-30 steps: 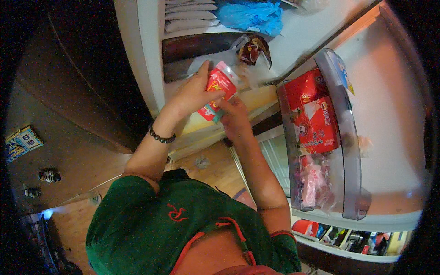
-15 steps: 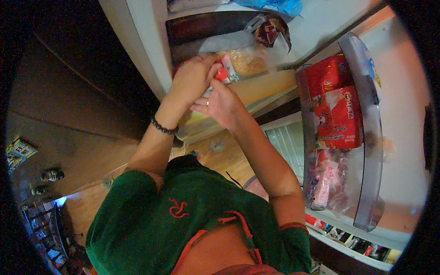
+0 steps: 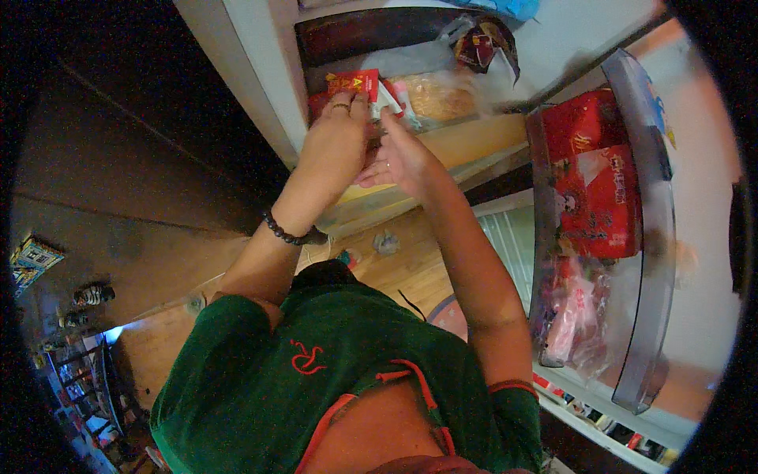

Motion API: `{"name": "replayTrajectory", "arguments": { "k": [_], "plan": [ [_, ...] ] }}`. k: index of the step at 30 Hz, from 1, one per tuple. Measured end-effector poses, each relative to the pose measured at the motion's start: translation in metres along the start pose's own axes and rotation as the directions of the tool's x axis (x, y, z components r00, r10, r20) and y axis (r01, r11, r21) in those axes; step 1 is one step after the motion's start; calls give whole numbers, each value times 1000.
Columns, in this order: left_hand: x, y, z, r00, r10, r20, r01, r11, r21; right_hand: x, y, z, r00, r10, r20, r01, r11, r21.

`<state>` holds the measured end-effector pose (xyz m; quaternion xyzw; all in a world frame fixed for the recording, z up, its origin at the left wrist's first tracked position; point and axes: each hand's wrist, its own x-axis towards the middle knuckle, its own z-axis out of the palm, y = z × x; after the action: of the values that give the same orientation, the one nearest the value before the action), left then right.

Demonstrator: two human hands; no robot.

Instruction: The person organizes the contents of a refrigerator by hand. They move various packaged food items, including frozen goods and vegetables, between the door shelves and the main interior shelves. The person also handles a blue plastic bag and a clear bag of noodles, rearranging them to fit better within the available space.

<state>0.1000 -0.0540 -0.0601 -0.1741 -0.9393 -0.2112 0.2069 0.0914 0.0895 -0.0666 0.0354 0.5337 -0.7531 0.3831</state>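
My left hand (image 3: 338,146), with a dark bead bracelet at the wrist and a ring, reaches into an open drawer (image 3: 450,142) of a fridge. Its fingers bend over a red packet (image 3: 355,80) with yellow marks. Close beside it on the right, my right hand (image 3: 401,160) is turned palm inward, fingers loosely spread and thumb raised by the white edge of a packet (image 3: 387,99). What lies between the two palms is mostly hidden. A clear bag of yellowish-brown food (image 3: 438,96) rests right of the packets.
Behind the food lies a dark, crumpled wrapper (image 3: 482,49). At the right, the open fridge door carries a clear bin (image 3: 651,316) with red boxes (image 3: 596,197) and a pink plastic bag (image 3: 578,304). A dark brown panel (image 3: 118,158) stands on the left.
My hands have drawn slightly apart, and more of the red packet shows above my left fingers. The whole view has shifted a little.
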Motion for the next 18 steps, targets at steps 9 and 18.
{"name": "replayTrajectory", "arguments": {
  "k": [9,18],
  "plan": [
    [-7,7,6,986,54,-156,-58,998,-27,-18,35,-14,958,-173,-228,166,985,-51],
    [-7,0,15,953,145,-266,-161,986,-39,-87,75,-44,812,-464,-355,465,881,-88]
  ]
}}
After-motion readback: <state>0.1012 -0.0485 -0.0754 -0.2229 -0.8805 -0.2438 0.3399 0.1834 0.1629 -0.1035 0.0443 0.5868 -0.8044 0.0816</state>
